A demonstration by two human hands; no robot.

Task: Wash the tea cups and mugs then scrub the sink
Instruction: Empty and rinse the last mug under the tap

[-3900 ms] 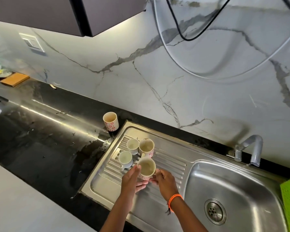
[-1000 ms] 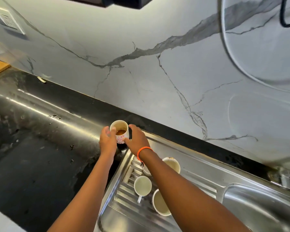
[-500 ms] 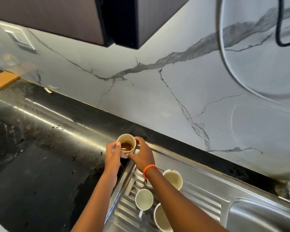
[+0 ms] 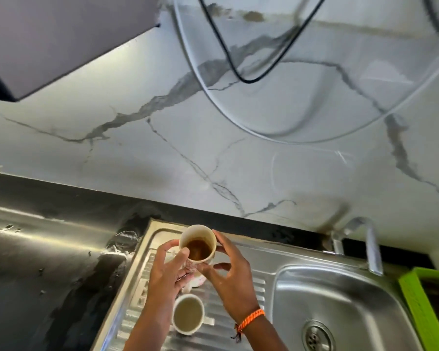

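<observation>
Marble-veined wall panels point(image 4: 162, 153) rise behind a black countertop point(image 4: 43, 274) into which a stainless steel sink unit is set, its ribbed drainboard point(image 4: 137, 307) to the left of the basin point(image 4: 340, 300). Above that drainboard a floral mug point(image 4: 197, 245) is held upright in the air, pale with a pinkish-red pattern on its side, its inside stained and a little brown liquid lying at the bottom. The left hand point(image 4: 166, 272) grips the mug's near side with its thumb up by the rim, and the right hand point(image 4: 232, 272) cups the other side, fingers curled loosely about the wall; an orange woven band point(image 4: 250, 319) circles that wrist. Just below the hands a white cup point(image 4: 188, 314) stands on the drainboard ribs, a murky film of liquid in it. A round drain point(image 4: 317, 336) sits in the basin floor, a metal tap point(image 4: 365, 239) arches over its far edge, and a green basket point(image 4: 416, 305) stands at the right. Black and white cables point(image 4: 238, 72) loop down the wall beside a dark cabinet point(image 4: 61, 39).
</observation>
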